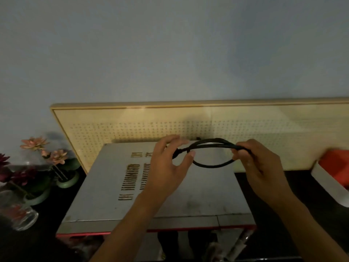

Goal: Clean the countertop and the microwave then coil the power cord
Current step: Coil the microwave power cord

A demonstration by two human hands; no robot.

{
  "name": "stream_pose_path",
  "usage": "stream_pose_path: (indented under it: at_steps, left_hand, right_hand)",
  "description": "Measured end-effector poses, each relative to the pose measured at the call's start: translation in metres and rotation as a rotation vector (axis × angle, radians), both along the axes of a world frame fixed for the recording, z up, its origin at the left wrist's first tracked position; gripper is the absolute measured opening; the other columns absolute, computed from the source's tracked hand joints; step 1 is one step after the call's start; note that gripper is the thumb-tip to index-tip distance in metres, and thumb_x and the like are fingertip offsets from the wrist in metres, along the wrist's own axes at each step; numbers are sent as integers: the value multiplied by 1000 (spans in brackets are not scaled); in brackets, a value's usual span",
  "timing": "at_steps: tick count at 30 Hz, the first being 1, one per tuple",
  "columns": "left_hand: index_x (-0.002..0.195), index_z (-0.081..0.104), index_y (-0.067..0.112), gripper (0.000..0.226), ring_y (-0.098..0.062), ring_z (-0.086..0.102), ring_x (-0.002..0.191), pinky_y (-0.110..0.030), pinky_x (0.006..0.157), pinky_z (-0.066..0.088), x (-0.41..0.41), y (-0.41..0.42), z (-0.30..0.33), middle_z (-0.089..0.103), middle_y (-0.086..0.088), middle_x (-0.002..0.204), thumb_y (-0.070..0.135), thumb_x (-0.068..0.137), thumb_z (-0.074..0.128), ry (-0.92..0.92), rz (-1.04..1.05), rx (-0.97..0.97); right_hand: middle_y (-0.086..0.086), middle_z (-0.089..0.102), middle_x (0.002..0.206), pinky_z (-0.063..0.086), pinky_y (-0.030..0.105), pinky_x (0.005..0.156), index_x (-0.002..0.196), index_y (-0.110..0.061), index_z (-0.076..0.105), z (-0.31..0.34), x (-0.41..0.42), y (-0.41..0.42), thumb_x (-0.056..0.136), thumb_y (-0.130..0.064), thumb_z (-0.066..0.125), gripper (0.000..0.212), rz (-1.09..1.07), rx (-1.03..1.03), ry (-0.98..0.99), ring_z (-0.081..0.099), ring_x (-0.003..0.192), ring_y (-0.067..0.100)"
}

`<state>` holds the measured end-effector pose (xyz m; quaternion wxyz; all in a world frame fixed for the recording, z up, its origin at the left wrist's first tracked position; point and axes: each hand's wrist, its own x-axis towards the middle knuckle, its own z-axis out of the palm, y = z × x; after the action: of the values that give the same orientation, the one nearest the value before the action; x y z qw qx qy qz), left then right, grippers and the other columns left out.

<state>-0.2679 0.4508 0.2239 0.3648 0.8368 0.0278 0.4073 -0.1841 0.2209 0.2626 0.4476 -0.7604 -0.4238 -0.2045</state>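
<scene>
We count two bare hands, the left hand [166, 167] and the right hand [258, 163], and one black power cord [209, 146] looped between them. We see one grey metal microwave [117, 186], one pale wooden perforated board [132, 125] and one clear glass jar [20, 214]. We make out two pale pink artificial flowers [35, 142] and two dark red ones [3, 161]. There is one white tray with a red inside [328, 178].
</scene>
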Motion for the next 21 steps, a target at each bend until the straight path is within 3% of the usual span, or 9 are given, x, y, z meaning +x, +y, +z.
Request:
stream_pose_path:
  at_steps: [3, 8, 10, 12, 14, 16, 21]
  left_hand:
    - [109, 74, 19, 31, -8, 57, 97, -24, 85, 48, 19, -24, 3, 64, 10, 106, 44, 97, 58, 29, -12, 94]
    - [120, 69, 19, 32, -9, 57, 98, -21, 85, 47, 42, -66, 7, 67, 9, 106, 36, 103, 48, 59, -16, 172]
    - [118, 69, 19, 30, -8, 57, 91, -21, 79, 46, 50, -87, 11, 65, 12, 99, 34, 105, 46, 69, 1, 162]
    - [115, 68, 21, 29, -7, 57, 86, -21, 73, 45, 58, -106, 14, 63, 15, 93, 36, 105, 44, 96, 18, 130]
    - [112, 68, 23, 35, -9, 62, 88, -28, 74, 50, 66, -124, 16, 69, 11, 93, 41, 107, 39, 136, 36, 126]
    - [112, 69, 22, 41, -12, 63, 91, -35, 78, 51, 75, -139, 16, 71, 7, 94, 44, 107, 35, 181, 49, 130]
    - [107, 70, 25, 47, -8, 61, 88, -32, 76, 49, 92, -170, 17, 66, 10, 91, 51, 106, 30, 284, 64, 102]
  right_hand:
    - [-11, 62, 90, 41, 10, 69, 102, -18, 65, -8, 9, -28, 102, -29, 44, 23, -45, 5, 6, 61, 81, 3]
    - [-16, 64, 99, 44, 5, 75, 114, -33, 56, -18, 35, -60, 101, -35, 48, 15, -67, 54, 77, 63, 89, -2]
    - [-15, 65, 103, 48, 7, 82, 118, -43, 49, -20, 48, -71, 100, -35, 52, 20, -55, 89, 150, 65, 93, -1]
    - [-25, 62, 105, 47, 6, 84, 115, -48, 47, -20, 62, -83, 94, -37, 54, 24, -52, 94, 190, 64, 96, -2]
    - [-28, 56, 105, 42, 2, 85, 115, -38, 51, -20, 78, -95, 94, -40, 50, 21, -51, 58, 140, 59, 100, -6]
    - [-19, 48, 104, 43, 4, 82, 115, -23, 54, -21, 95, -106, 98, -37, 47, 24, -61, -21, 21, 55, 95, -1]
    - [4, 51, 109, 51, 33, 75, 107, -12, 58, -24, 126, -118, 100, -33, 47, 25, -99, -110, -277, 55, 89, 18]
